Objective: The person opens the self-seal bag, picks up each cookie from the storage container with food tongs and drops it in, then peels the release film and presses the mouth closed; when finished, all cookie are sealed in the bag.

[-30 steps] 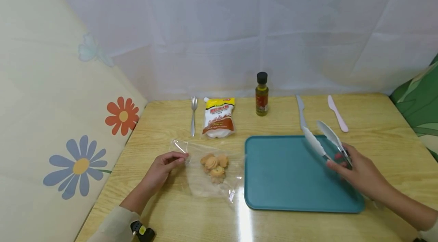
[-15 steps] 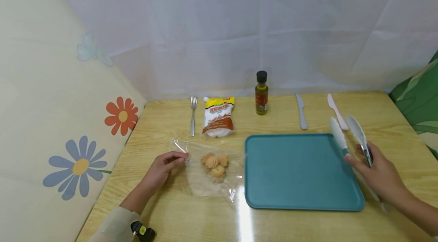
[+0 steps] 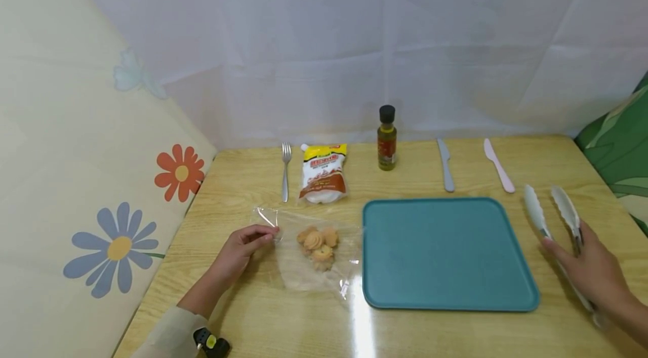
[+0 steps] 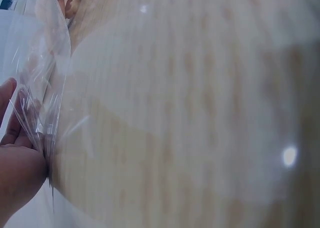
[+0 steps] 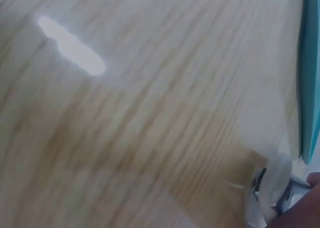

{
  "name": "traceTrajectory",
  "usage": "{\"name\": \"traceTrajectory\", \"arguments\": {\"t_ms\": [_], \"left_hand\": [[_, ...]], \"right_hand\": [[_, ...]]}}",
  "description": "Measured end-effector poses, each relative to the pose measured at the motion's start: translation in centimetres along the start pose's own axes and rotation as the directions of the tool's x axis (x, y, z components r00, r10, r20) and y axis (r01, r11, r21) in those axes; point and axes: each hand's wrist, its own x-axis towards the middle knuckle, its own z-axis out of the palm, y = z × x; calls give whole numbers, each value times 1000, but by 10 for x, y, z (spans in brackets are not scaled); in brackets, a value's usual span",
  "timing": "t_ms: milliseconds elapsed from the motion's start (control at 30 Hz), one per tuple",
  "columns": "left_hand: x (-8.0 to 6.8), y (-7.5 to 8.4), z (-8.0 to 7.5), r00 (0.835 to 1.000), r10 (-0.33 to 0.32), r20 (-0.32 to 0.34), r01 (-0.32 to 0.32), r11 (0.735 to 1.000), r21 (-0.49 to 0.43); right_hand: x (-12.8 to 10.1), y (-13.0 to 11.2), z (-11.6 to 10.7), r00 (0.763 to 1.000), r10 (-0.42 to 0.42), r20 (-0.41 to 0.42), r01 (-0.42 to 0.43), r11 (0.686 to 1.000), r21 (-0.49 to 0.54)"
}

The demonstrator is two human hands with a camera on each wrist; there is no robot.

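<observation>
My left hand pinches the edge of a clear plastic bag that lies on the wooden table and holds several small round cookies. In the left wrist view the bag shows crinkled against my fingers. My right hand grips a pair of white and metal tongs low over the table, right of the teal tray. The tongs' arms stand spread apart. The right wrist view shows the tongs blurred beside the tray edge.
Along the back of the table lie a fork, a yellow and white sauce pouch, a small oil bottle, a grey knife and a pink knife. A flowered panel bounds the left side.
My right hand has carried the tongs rightward, from over the tray to the table beside it. The left hand and the bag have stayed put.
</observation>
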Motion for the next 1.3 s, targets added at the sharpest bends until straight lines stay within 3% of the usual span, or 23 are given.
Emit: {"name": "traceTrajectory", "arguments": {"t_ms": [267,1100,1300], "left_hand": [[-2,0,-1,1000,17,8,-17,1000,-10],[-4,4,1,1000,10,0,-10,1000,-12],[-3,4,2,1000,13,2,-13,1000,-14]], "right_hand": [[-2,9,-2,1000,0,-31,0,1000,-1],[-5,24,-1,998,-62,24,62,998,-11],[-1,22,-3,1000,2,8,-1,1000,-16]]}}
